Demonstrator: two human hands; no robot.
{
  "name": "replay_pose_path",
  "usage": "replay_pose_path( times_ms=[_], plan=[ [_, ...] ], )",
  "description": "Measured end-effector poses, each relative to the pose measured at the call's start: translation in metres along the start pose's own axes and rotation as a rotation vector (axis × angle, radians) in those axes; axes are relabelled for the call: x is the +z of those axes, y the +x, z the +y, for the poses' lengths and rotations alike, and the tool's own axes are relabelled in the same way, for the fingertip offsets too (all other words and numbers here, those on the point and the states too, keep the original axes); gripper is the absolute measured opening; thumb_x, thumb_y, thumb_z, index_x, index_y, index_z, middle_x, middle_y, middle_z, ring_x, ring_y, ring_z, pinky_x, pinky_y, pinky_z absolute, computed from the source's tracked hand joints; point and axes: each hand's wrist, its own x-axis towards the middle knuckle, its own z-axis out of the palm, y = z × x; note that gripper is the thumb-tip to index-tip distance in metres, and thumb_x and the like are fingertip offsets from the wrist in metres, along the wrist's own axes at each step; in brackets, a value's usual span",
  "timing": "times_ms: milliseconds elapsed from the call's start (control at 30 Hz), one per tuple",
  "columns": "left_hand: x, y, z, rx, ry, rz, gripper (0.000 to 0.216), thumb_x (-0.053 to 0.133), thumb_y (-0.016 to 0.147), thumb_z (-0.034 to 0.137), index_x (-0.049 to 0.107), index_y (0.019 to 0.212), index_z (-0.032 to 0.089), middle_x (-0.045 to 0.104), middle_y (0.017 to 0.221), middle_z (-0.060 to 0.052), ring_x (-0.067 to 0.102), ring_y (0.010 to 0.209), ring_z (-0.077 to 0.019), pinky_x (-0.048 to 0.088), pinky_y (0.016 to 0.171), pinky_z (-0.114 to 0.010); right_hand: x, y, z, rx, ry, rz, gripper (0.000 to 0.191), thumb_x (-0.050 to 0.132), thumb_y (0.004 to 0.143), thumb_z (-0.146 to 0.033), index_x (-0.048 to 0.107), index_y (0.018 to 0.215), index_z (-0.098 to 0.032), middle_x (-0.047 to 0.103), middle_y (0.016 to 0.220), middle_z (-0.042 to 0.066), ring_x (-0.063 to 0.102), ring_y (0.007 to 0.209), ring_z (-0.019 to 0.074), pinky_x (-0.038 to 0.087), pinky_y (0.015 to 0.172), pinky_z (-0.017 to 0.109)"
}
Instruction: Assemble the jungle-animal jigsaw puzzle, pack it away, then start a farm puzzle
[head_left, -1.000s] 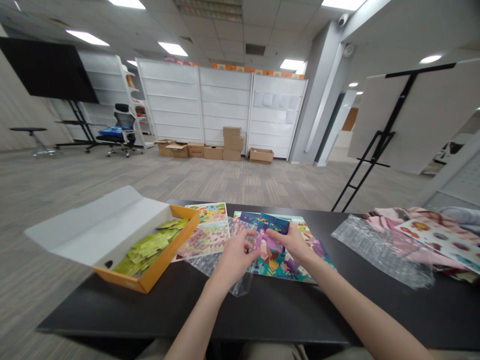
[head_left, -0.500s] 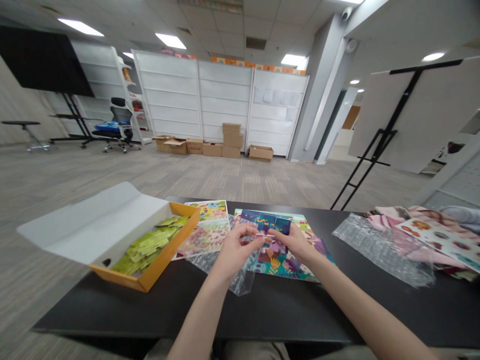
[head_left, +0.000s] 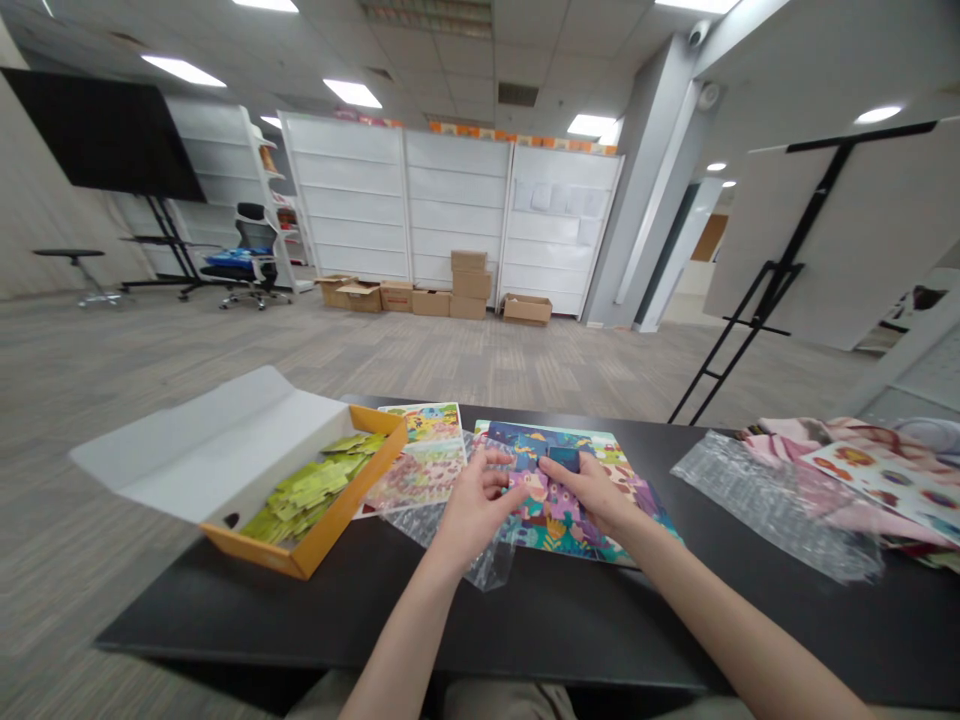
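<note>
A colourful jigsaw puzzle (head_left: 559,532), with dark blue along its top and purple, pink and teal below, lies on the black table. Over its left side is my left hand (head_left: 478,508), fingers curved and apart, its thumb close to a pink puzzle piece (head_left: 531,486). My right hand (head_left: 598,492) rests over the puzzle's middle, thumb stretched left to the pink piece's upper edge and seeming to pinch it. The right fingertips are partly hidden. Beside the left hand, a clear plastic bag (head_left: 491,565) lies under the puzzle's left edge.
An open yellow box (head_left: 304,550) with green packets (head_left: 315,490) stands on the left. Illustrated sheets (head_left: 424,455) lie between box and puzzle. To the right are bubble wrap (head_left: 780,505), pink cloth (head_left: 802,460) and a sticker sheet (head_left: 885,485). The black table's (head_left: 337,630) front edge is near me.
Both hands held a small piece edge-on between them; now its pink face shows, lower over the puzzle. My left fingers have parted from it. The camera view has shifted slightly.
</note>
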Motion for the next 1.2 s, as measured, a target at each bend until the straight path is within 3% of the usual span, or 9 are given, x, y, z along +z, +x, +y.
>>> replay_pose_path(
  times_ms=[200,433,567,667,767,900,1033,1200],
  plan=[
    [-0.003,0.000,-0.001,-0.060,-0.023,0.035,0.053,0.092,0.059,0.039,0.063,0.096,0.015,0.064,0.067,0.003,0.065,0.061,-0.0135,0.053,0.060,-0.025,-0.004,0.000,-0.005,-0.163,-0.333,-0.100,0.046,0.070,0.084,-0.057,0.059,0.059,-0.020,0.059,0.052,-0.001,0.056,0.051,0.0147,0.046,0.055,0.028],
    [-0.005,-0.011,0.018,-0.206,-0.189,-0.214,0.060,0.093,0.061,0.043,0.068,0.106,0.013,0.077,0.088,-0.009,0.073,0.080,-0.0181,0.055,0.075,-0.027,0.000,-0.008,-0.015,-0.007,-0.003,-0.020,0.051,0.083,0.067,-0.062,0.054,0.062,-0.021,0.055,0.054,-0.003,0.048,0.048,0.0118,0.042,0.051,0.027],
    [-0.002,-0.008,0.014,-0.117,-0.107,-0.033,0.051,0.094,0.057,0.045,0.068,0.088,0.014,0.075,0.082,-0.006,0.071,0.074,-0.0161,0.054,0.068,-0.025,0.000,-0.010,-0.022,-0.028,0.056,-0.001,0.053,0.083,0.065,-0.065,0.053,0.059,-0.021,0.052,0.050,-0.004,0.044,0.044,0.0103,0.037,0.048,0.026],
    [-0.002,-0.004,0.009,-0.108,-0.126,0.098,0.055,0.093,0.055,0.051,0.064,0.087,0.017,0.072,0.079,-0.002,0.067,0.069,-0.0140,0.053,0.060,-0.023,-0.003,-0.011,-0.023,-0.060,-0.037,-0.128,0.051,0.080,0.070,-0.063,0.056,0.056,-0.021,0.055,0.048,-0.002,0.046,0.044,0.0118,0.039,0.050,0.028],
    [-0.002,-0.002,0.008,-0.117,-0.220,0.101,0.058,0.090,0.056,0.056,0.064,0.087,0.016,0.070,0.083,-0.002,0.065,0.071,-0.0128,0.057,0.062,-0.024,-0.005,-0.010,-0.019,-0.039,-0.229,-0.253,0.049,0.074,0.079,-0.060,0.060,0.052,-0.021,0.060,0.050,0.002,0.051,0.048,0.0144,0.042,0.054,0.029],
    [-0.001,-0.001,0.007,-0.088,-0.261,0.098,0.053,0.083,0.064,0.063,0.064,0.080,0.016,0.060,0.075,0.002,0.059,0.069,-0.0110,0.061,0.068,-0.029,-0.006,-0.006,-0.013,-0.004,-0.311,-0.252,0.049,0.071,0.082,-0.060,0.062,0.053,-0.021,0.060,0.050,0.001,0.052,0.050,0.0155,0.042,0.055,0.029],
    [0.000,0.001,-0.002,-0.034,-0.135,0.039,0.050,0.086,0.063,0.054,0.069,0.090,0.016,0.068,0.081,-0.001,0.065,0.077,-0.0163,0.060,0.072,-0.031,-0.003,-0.004,-0.007,-0.020,-0.338,-0.299,0.047,0.069,0.082,-0.062,0.063,0.061,-0.021,0.061,0.053,0.000,0.052,0.050,0.0146,0.043,0.055,0.028],
    [-0.003,0.005,-0.011,0.031,-0.087,0.155,0.045,0.080,0.072,0.047,0.067,0.102,0.016,0.072,0.093,-0.005,0.069,0.083,-0.0189,0.059,0.072,-0.031,-0.001,-0.006,-0.007,0.017,-0.142,-0.161,0.036,0.069,0.080,-0.060,0.063,0.088,-0.025,0.063,0.058,-0.004,0.054,0.047,0.0159,0.045,0.052,0.029]
  ],
)
